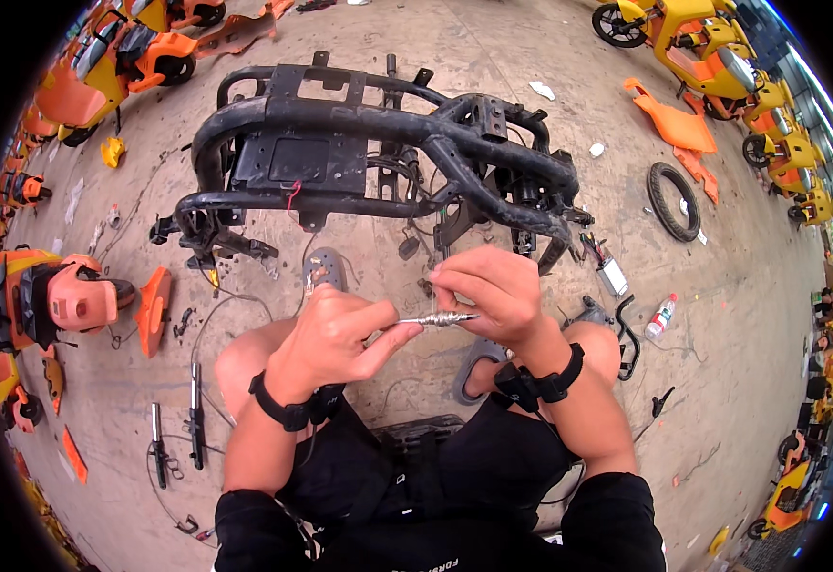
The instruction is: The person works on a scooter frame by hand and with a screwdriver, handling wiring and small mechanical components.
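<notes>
Between my hands, in front of my seated body, is a slim metal rod with a shiny, lumpy middle section (pixel 440 319), held horizontally. My left hand (pixel 349 338) grips its left end between thumb and fingers. My right hand (pixel 497 296) is closed at the right end, thumb and fingertips pinched at or just above the shiny section; some of its grip is hidden. Beyond both hands stands a bare black scooter frame (pixel 359 124) with tubes, plates and hanging cables.
Orange and yellow scooters (pixel 712 71) line both sides. Around me on the floor lie a tyre (pixel 674 202), orange panels (pixel 669 119), a plastic bottle (pixel 661 316), a silver controller box (pixel 612 276), shock absorbers (pixel 196 415), a bent black bar (pixel 626 338) and loose cables.
</notes>
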`<state>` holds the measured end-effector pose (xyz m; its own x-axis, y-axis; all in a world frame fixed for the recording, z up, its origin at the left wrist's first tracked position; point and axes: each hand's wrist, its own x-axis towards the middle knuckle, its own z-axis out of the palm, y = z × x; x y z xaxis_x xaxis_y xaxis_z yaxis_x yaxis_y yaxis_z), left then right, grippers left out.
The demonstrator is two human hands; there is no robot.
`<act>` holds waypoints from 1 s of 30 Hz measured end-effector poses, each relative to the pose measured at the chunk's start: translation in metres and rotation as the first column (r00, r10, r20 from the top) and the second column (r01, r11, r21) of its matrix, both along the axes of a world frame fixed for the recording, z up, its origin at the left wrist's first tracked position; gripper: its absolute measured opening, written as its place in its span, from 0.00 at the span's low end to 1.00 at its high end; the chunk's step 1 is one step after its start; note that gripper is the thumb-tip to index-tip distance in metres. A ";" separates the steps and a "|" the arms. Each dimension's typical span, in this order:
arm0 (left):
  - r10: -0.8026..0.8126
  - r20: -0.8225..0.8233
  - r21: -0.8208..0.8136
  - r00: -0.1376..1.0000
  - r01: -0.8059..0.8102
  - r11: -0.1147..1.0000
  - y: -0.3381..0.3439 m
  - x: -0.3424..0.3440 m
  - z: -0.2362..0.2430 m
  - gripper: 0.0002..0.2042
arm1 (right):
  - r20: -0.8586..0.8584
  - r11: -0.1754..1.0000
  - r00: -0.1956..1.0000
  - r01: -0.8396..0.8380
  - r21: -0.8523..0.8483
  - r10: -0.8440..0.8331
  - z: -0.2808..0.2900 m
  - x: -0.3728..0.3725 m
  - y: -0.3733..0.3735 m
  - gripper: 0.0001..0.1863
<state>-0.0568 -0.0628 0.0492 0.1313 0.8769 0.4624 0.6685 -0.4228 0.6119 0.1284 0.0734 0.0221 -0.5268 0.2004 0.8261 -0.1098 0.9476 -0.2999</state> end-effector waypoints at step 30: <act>0.059 0.031 -0.078 0.998 -0.056 0.995 0.000 0.010 -0.003 0.16 | -0.021 0.995 0.997 0.072 0.065 -0.071 -0.004 0.006 -0.003 0.13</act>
<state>-0.0469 -0.0627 0.0461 0.0656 0.9159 0.3961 0.6693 -0.3348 0.6633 0.1346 0.0706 0.0180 -0.4974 0.1815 0.8483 -0.0463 0.9709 -0.2349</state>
